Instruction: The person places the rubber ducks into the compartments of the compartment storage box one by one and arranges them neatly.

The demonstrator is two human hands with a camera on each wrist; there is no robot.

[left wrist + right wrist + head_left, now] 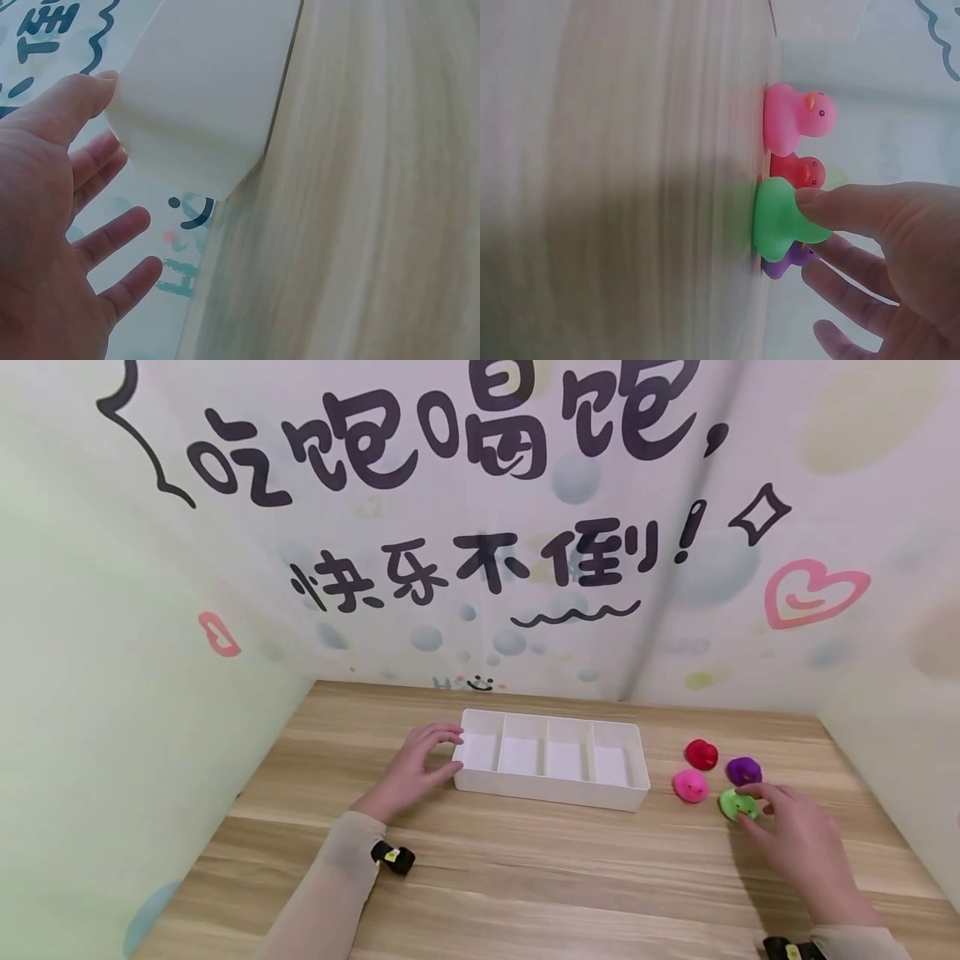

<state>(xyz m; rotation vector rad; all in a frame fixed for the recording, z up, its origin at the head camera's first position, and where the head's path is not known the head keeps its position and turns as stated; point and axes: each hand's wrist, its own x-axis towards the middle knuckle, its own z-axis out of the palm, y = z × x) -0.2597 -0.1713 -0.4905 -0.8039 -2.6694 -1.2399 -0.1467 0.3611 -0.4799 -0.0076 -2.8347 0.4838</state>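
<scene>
A white box (547, 787) with several compartments sits on the wooden table. At its left end is my left hand (411, 774), thumb and fingertips right at the rim. The left wrist view shows those fingers loosely spread, thumb at the corner of the box (202, 82). To the right, my right hand (808, 839) pinches a green rubber duck (729, 803) by the head between thumb and index finger. In the right wrist view, the base of the green duck (775, 217) is at the tabletop, and the other fingers are spread behind it.
Close to the green duck stand a pink duck (690, 786), a red duck (701, 754) and a purple duck (743, 770). A printed cloth wall (480, 635) rises behind the table (525, 877), with pale walls on both sides.
</scene>
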